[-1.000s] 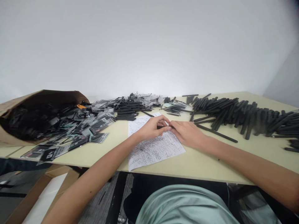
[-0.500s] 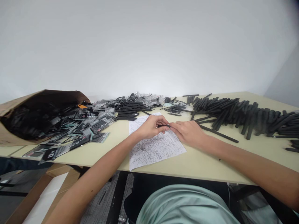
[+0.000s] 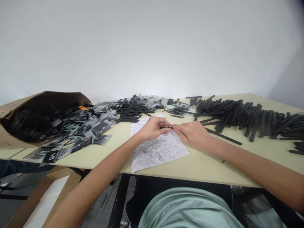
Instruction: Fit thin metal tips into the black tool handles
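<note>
My left hand (image 3: 155, 128) pinches a thin black pen (image 3: 163, 127) between thumb and fingers, just above a sheet of paper (image 3: 158, 155) covered in dark squiggles. Fingertips of my right hand (image 3: 191, 133) close on the pen's other end, so the two hands meet there. Most of the pen is hidden by fingers. Beside my right hand, a loose black pen (image 3: 224, 136) lies on the table at the edge of a large heap of black pens (image 3: 228, 115).
A cardboard box (image 3: 7, 136) on its side at left spills flat plastic packets (image 3: 80, 129) onto the table (image 3: 201, 167). Behind the paper are a stack of black pens (image 3: 129, 112) and a bunch of thin sticks (image 3: 179, 109). An open carton (image 3: 47, 202) stands below the table.
Both hands stay over the paper with the pen between them. My right hand has shifted very slightly to the left; the rest looks the same.
</note>
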`<state>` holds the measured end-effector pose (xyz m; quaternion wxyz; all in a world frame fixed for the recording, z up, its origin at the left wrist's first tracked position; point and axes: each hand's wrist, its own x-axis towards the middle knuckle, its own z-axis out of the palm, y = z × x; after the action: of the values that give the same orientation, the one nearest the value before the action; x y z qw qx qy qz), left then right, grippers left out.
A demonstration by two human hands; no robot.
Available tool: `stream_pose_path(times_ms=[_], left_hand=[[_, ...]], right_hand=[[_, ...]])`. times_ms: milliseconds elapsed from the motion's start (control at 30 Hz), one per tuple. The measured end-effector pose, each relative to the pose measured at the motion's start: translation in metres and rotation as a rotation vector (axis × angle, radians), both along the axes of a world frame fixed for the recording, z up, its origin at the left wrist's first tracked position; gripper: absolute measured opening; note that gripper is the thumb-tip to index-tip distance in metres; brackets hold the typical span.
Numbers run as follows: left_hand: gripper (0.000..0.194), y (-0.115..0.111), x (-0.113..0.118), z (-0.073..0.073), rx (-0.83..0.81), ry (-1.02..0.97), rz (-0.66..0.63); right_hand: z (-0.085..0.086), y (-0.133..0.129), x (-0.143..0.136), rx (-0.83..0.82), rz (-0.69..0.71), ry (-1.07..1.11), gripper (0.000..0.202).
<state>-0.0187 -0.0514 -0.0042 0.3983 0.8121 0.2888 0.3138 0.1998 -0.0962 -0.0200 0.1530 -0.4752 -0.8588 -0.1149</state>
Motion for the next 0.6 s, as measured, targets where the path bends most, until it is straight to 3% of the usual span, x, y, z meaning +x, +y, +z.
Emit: stream_pose_path(times_ms=[233,600], left_hand=[[0.017,-0.002,0.001,0.001,0.06,0.074,0.009],[0.023,-0.002,-0.008,0.01,0.311,0.267,-0.001]], right_hand=[[-0.003,0.002,0.001,-0.002,-0.034,0.008,0.043],[0.0,0.003,0.002,-0.062,-0.057,0.08,0.04]])
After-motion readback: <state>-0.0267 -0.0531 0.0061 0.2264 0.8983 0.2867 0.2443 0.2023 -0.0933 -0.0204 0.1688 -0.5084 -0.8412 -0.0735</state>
